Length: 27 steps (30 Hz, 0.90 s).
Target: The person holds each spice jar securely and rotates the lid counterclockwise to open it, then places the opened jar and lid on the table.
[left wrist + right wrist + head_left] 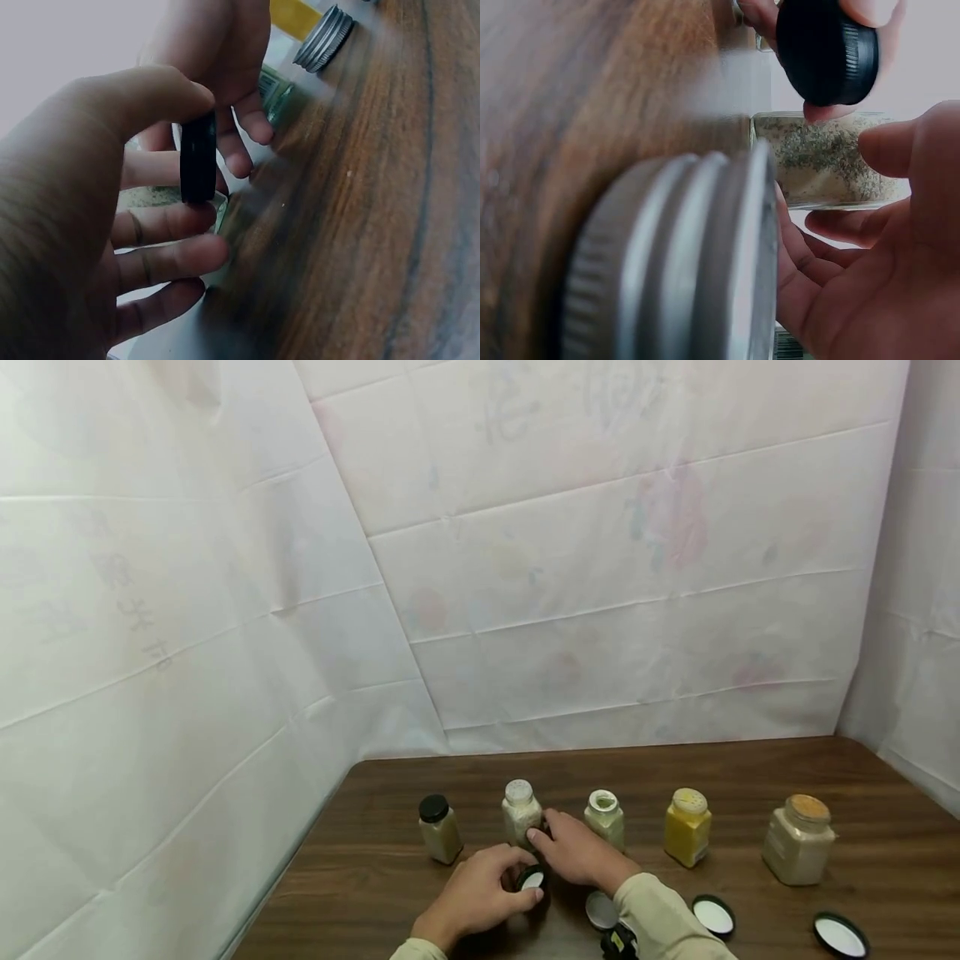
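Pinched between the thumb and fingers of my left hand (483,893) is a round black lid (531,878), its white inner face showing in the head view. The left wrist view has the same lid (197,161) edge-on. My right hand (581,853) holds a clear spice jar (521,814) with a white top, thumb on the near side. Pale and dark flecks fill this jar (817,161) in the right wrist view. The lid is in front of the jar, apart from its top. A silver screw lid (602,911) lies by my right wrist.
Left of the held jar stands a black-capped jar (441,833). To the right are an uncapped greenish jar (606,828), a yellow jar (687,833) and a larger beige jar (799,847). Two black-rimmed lids (713,916) (841,936) lie near the front. White sheeting (600,610) surrounds the table.
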{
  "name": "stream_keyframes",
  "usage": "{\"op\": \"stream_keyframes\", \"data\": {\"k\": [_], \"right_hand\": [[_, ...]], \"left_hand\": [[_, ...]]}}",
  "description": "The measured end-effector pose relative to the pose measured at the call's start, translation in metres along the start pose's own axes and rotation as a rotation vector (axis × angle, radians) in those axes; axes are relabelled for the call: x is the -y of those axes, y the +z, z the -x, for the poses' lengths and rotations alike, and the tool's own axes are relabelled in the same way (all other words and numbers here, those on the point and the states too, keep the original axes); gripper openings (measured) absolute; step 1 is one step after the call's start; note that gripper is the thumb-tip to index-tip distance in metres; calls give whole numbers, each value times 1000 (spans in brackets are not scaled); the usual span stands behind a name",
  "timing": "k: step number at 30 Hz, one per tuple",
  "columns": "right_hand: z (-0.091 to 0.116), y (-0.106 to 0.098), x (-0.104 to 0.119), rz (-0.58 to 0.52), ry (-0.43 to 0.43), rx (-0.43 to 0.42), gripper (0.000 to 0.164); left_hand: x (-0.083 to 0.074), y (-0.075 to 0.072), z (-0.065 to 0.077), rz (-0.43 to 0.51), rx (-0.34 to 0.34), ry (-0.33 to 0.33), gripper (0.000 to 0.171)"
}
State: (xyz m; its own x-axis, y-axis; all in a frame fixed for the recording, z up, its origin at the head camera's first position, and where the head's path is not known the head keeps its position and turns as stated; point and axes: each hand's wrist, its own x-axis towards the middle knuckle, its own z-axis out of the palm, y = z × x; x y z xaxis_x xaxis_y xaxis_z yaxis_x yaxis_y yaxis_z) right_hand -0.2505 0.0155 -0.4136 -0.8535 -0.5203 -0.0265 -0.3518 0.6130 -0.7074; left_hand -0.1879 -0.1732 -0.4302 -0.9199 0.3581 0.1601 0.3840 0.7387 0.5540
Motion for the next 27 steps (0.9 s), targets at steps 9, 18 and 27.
{"op": "stream_keyframes", "data": {"k": [9, 18, 27], "right_hand": [[1, 0, 0, 9, 9, -11, 59], [0, 2, 1, 10, -9, -11, 58], [1, 0, 2, 3, 15, 0, 59]], "left_hand": [[-2, 0, -1, -138, 36, 20, 34], [-1, -1, 1, -172, 72, 23, 37], [-3, -2, 1, -166, 101, 15, 39]]}}
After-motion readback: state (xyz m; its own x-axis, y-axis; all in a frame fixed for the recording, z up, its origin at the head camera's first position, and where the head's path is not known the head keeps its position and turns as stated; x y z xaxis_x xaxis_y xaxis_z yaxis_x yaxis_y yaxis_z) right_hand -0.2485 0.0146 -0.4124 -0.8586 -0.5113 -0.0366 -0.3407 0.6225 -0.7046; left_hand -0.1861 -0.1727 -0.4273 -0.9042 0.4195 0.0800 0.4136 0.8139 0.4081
